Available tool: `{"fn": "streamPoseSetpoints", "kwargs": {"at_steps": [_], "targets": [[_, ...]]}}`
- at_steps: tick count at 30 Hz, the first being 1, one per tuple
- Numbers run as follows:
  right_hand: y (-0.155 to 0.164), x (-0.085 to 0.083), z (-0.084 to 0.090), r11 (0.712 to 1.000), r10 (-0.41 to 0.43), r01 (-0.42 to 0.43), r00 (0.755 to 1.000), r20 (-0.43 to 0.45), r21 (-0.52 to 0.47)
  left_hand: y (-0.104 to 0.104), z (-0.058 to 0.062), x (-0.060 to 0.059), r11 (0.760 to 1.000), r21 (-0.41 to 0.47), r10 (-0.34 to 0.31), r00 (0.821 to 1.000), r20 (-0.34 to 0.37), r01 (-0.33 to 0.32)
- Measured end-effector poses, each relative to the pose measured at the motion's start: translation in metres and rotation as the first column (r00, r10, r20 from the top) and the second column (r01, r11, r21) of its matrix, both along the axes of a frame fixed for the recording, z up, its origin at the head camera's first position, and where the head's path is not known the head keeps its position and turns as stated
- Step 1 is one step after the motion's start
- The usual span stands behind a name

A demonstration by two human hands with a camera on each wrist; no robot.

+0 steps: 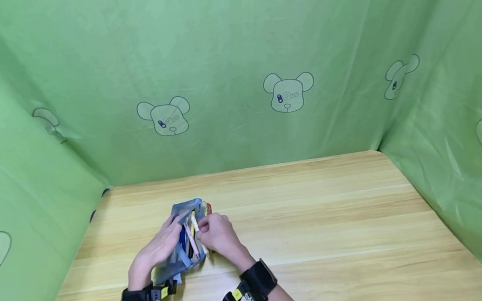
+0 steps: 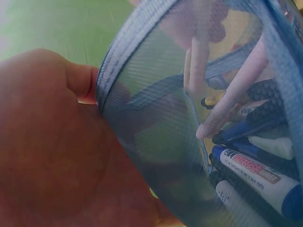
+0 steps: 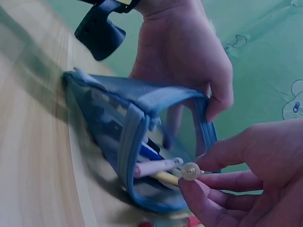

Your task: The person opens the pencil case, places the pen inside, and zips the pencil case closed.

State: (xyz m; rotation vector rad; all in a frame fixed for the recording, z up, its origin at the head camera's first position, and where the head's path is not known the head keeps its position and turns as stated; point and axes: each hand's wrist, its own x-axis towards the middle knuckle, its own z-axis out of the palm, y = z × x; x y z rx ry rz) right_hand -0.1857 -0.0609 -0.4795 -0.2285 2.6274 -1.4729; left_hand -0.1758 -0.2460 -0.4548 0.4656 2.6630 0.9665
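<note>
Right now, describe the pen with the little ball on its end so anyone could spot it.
On the wooden table, a blue mesh pouch is held open by the left hand. At its mouth the right hand pinches a pale pink pen; only it ends in a small pearly ball.

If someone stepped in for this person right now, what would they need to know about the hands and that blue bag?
Left hand: grips the rim of the blue mesh pencil pouch, holding its mouth open on the wooden table.
Right hand: pinches the end of a pale pen with a round bead cap at the pouch's opening.
In place: the pouch already holds several pens and markers, among them a blue-capped whiteboard marker.
Beside the pouch, by the right hand, lies a small red item, too blurred to identify.
Left: the bead-capped pen is only partly inside the pouch; the pouch is unzipped.
</note>
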Motion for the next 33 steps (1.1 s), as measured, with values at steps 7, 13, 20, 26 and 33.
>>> {"fn": "streamPoseSetpoints", "kwargs": {"at_steps": [7, 13, 20, 26, 33], "targets": [[-0.017, -0.001, 0.000, 0.998, 0.057, -0.057, 0.996, -0.073, 0.008, 0.000, -0.001, 0.002, 1.000, 0.006, 0.012, 1.000, 0.015, -0.012], [-0.013, -0.002, 0.001, 0.999, 0.039, -0.040, 0.996, -0.075, -0.020, 0.001, 0.000, 0.000, 1.000, 0.016, 0.021, 0.999, 0.028, -0.022], [0.001, -0.006, -0.006, 0.997, 0.014, -0.019, 0.998, -0.060, -0.079, 0.002, 0.002, 0.000, 1.000, 0.004, 0.026, 0.999, 0.045, -0.026], [0.010, -0.008, -0.012, 0.995, -0.015, 0.012, 1.000, -0.025, -0.102, 0.001, -0.001, -0.001, 1.000, -0.002, -0.008, 1.000, -0.019, 0.008], [0.012, -0.007, -0.012, 0.993, -0.019, 0.016, 1.000, -0.021, -0.114, 0.001, -0.001, 0.000, 1.000, -0.001, -0.002, 1.000, -0.013, 0.002]]}}
